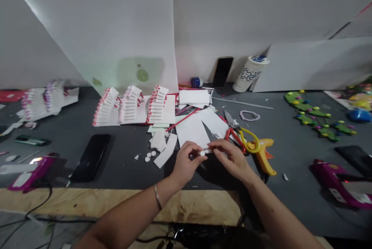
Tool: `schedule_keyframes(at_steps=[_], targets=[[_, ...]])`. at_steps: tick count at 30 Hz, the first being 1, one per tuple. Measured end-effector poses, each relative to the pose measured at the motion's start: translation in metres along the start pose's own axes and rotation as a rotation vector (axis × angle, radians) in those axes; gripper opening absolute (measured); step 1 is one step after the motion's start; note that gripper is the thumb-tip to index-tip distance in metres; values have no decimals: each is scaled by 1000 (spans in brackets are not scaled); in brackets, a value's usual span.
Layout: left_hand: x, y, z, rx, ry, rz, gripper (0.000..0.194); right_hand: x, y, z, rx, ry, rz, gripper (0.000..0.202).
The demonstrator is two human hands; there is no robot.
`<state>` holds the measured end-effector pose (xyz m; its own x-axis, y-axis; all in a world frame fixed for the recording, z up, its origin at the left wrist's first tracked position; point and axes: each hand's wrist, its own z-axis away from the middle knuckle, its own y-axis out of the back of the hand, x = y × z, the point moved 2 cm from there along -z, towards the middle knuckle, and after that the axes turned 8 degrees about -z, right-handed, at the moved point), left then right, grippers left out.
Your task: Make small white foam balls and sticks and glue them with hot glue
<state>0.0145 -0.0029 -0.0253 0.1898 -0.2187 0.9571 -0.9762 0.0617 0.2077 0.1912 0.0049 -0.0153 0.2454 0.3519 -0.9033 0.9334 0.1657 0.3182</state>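
Note:
My left hand (186,163) is closed, pinching small white round pieces (202,153) between thumb and fingertips. Close beside it, my right hand (232,159) is also closed, its fingertips meeting near the same pieces; what they grip is too small to make out. Under and behind the hands lie white paper sheets (188,131). More small white discs (148,159) rest on the dark table to the left, beside a white paper strip (167,152). Scissors with red handles (236,136), a yellow-handled tool (252,142) and a yellow glue gun (264,158) lie just right of my right hand.
Folded white cards with red-tipped strips (130,107) stand at the back left. A black phone (90,158) lies left, another phone (223,71) leans behind, near a white cup (250,74). Green decorated pieces (308,109) and a magenta device (340,187) are at right.

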Motion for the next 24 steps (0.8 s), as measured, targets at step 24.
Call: schedule_keyframes(at_steps=[24], targets=[[2, -9, 1, -100, 237, 137, 23, -8, -7, 0, -113, 93, -1, 20]])
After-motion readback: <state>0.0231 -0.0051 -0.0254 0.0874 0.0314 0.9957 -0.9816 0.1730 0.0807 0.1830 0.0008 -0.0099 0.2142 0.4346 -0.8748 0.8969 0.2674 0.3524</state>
